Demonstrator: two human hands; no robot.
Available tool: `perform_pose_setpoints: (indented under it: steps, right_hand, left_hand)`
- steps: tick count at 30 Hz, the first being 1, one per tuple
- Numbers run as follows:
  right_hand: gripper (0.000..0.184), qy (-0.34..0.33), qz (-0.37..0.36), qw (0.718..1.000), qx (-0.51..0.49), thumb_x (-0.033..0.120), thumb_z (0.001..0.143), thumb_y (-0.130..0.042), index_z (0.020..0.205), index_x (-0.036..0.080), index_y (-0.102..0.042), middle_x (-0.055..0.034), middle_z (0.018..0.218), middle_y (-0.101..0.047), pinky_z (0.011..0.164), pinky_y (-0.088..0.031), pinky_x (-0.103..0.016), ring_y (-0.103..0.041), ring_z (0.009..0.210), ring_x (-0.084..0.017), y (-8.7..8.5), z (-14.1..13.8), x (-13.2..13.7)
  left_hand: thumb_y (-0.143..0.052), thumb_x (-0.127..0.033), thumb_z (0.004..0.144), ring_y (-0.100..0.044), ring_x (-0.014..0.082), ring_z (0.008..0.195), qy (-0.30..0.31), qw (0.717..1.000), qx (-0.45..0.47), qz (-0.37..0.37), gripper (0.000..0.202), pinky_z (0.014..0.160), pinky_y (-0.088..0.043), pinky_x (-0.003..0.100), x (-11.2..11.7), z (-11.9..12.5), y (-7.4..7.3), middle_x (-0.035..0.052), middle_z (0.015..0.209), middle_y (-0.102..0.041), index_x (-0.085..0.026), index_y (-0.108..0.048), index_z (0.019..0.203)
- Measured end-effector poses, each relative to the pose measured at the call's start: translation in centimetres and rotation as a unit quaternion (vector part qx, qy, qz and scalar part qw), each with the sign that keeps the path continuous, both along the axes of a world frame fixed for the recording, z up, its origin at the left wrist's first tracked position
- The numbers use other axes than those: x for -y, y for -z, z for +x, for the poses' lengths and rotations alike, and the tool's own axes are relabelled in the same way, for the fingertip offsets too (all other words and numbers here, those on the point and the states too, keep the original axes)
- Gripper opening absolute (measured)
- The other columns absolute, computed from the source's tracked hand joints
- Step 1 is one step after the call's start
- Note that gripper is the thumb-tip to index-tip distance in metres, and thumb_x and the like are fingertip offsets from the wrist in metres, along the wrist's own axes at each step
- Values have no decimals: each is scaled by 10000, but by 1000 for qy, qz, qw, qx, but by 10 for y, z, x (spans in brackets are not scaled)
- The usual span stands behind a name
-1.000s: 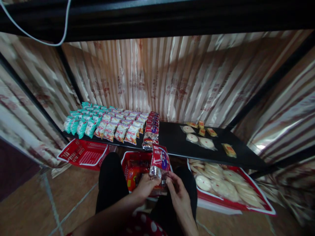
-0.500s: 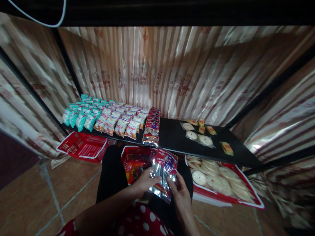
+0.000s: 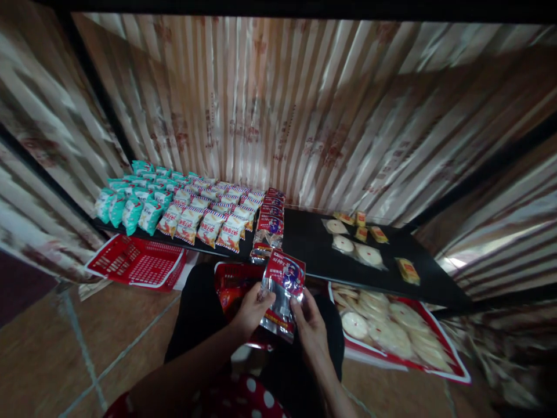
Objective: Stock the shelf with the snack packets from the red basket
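Between my two hands is a red and silver snack packet (image 3: pixel 282 284) with a cartoon figure on its front, tilted up above my lap. My left hand (image 3: pixel 253 310) grips its left edge, thumb on the front. On the right edge my right hand (image 3: pixel 311 322) pinches it the same way. Just beyond the packet's top, a row of matching red packets (image 3: pixel 270 223) lies on the black shelf (image 3: pixel 304 255). Under my hands is a red basket (image 3: pixel 230 268) with red-orange packages inside, partly hidden by my arms and the packet.
White snack bags (image 3: pixel 209 226) and teal bags (image 3: pixel 130 200) line the shelf's left. Round white packets (image 3: pixel 343 244) and small yellow packets (image 3: pixel 408 271) lie on its right. A red basket (image 3: pixel 143 267) stands lower left; another basket (image 3: pixel 452 348) holds round packets. Dark posts (image 3: pixel 87 69) frame the shelf.
Both hands have lifted the packet slightly up and left, nearer the row of red packets. The view has shifted a little.
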State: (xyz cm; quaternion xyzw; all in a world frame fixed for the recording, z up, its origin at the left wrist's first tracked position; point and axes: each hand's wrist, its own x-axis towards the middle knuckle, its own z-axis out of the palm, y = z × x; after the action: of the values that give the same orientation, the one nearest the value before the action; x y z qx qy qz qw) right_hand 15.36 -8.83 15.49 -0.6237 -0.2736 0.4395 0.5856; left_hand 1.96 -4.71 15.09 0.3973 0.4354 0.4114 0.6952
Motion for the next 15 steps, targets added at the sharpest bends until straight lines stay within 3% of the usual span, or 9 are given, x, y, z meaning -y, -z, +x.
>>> perform_pose_setpoints:
  steps: [4, 8, 11, 15]
  right_hand:
    - [690, -17, 14, 999, 35, 477, 637, -724, 1258, 235, -544, -25, 977, -706, 730, -520, -317, -646, 850, -215, -10, 3, -36]
    - [722, -30, 49, 995, 84, 482, 634, -709, 1276, 205, -529, -9, 840, -692, 702, -496, -303, -619, 748, -187, -21, 8, -83]
    - [715, -37, 69, 987, 137, 491, 650, -676, 1271, 169, -528, -2, 772, -663, 676, -477, -298, -589, 692, -171, -25, 12, -118]
    - [694, -51, 72, 975, 204, 476, 675, -631, 1278, 154, -515, 23, 693, -611, 629, -452, -285, -546, 620, -150, -21, 17, -153]
  left_hand:
    - [-654, -409, 751, -622, 176, 835, -21, 999, -15, 38, 336, 778, -476, 280, -28, 2, -14, 35, 883, -668, -171, -596, 981]
    - [-595, -298, 799, -621, 157, 814, -51, 991, -75, 94, 246, 749, -476, 255, -71, 7, -24, 23, 876, -672, -175, -597, 1012]
    - [-622, -239, 771, -625, 156, 805, -83, 967, -202, 132, 214, 770, -473, 264, -106, 11, -25, 22, 864, -678, -178, -615, 976]
    - [-650, -213, 744, -630, 178, 844, -92, 951, -260, 139, 258, 817, -461, 293, -142, 13, -20, 38, 889, -683, -184, -615, 997]
